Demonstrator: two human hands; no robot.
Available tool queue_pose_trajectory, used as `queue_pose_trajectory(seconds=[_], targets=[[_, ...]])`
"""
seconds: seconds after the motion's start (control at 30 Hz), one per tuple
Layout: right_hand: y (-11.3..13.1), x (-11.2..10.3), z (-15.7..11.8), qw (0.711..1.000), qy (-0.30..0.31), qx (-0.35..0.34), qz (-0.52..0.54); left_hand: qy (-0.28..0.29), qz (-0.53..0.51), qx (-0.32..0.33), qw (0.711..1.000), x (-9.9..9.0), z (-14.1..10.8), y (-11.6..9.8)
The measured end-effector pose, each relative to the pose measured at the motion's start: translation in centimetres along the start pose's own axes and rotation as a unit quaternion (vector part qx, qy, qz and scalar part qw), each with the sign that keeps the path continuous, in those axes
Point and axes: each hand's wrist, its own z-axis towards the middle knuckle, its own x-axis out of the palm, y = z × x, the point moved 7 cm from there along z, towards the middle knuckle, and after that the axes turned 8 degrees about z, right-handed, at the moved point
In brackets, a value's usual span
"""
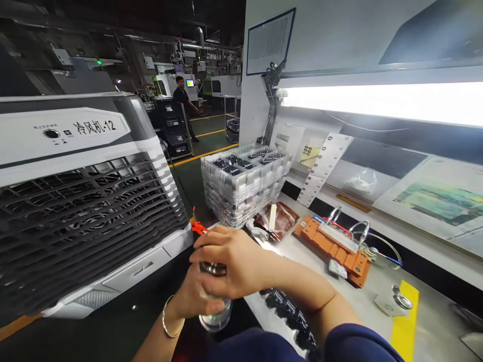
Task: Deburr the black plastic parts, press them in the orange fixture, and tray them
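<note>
While left hand (188,291) and right hand (242,259) curl fingers around clear cylindrical container (216,322) | six o'clock | slack grip could drop it

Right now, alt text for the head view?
A person's left hand and right hand hold a clear bottle, the right uppermost. To the right, a bench carries an orange fixture; beyond the hands stand stacked clear trays, and a slatted cooler stands at left.
</note>
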Motion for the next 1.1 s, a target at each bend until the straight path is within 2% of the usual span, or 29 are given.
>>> queue_pose_trajectory(seconds=[0.1, 0.17, 0.23, 0.3, 0.4, 0.47, 0.53, 0.6, 0.67, 0.73, 0.8, 0.87, 1.0, 1.1], targets=[[-1.4, -1.1, -1.9, 0.984, -0.034, 0.144, -0.096, -0.054, 0.017, -0.022, 0.998, 1.6, 0.9, 0.1], [-1.9, -2.0, -3.3, 0.971, -0.032, 0.200, -0.128, -0.084, 0.039, -0.030, 0.995, 2.6, 1.5, 0.3], [-2.4, -3.3, -4.9, 0.964, -0.039, 0.231, -0.128, -0.070, 0.037, -0.028, 0.996, 3.9, 2.1, 0.6], [-2.7, -4.8, -6.1, 0.972, -0.068, 0.208, -0.090, -0.034, 0.007, -0.015, 0.999, 5.3, 2.6, 0.8], [-3.4, -6.3, -7.3, 0.993, -0.085, 0.080, 0.036, 0.027, -0.055, 0.016, 0.998, 7.5, 3.6, 0.5], [-4.5, -6.9, -8.2, 0.989, -0.072, 0.011, 0.127, 0.076, -0.111, 0.030, 0.990, 9.2, 4.7, -0.1], [-5.7, -7.6, -9.2, 0.980, -0.058, -0.021, 0.191, 0.140, -0.181, 0.049, 0.972, 11.2, 5.9, -1.0], [-6.6, -8.4, -10.3, 0.976, -0.056, -0.017, 0.211, 0.204, -0.237, 0.061, 0.948, 13.1, 7.1, -1.9], [-7.4, -9.4, -11.5, 0.980, -0.090, 0.039, 0.174, 0.225, -0.243, 0.054, 0.942, 14.7, 8.5, -2.1], [-8.5, -10.5, -12.8, 0.973, -0.160, 0.139, 0.092, 0.192, -0.187, 0.038, 0.963, 15.8, 10.1, -1.5], [-9.7, -11.4, -14.2, 0.945, -0.223, 0.239, 0.011, 0.149, -0.115, 0.025, 0.982, 16.8, 11.6, -0.5], [-11.2, -11.9, -15.5, 0.915, -0.256, 0.311, -0.035, 0.140, -0.085, 0.017, 0.986, 18.5, 12.8, 0.5], [-14.5, -12.7, -19.2, 0.873, -0.300, 0.375, -0.084, 0.173, -0.094, 0.014, 0.980, 23.0, 15.5, 3.1], [-15.7, -13.3, -25.1, 0.814, -0.385, 0.414, -0.132, 0.167, -0.099, -0.027, 0.981, 26.7, 19.8, 6.4]])
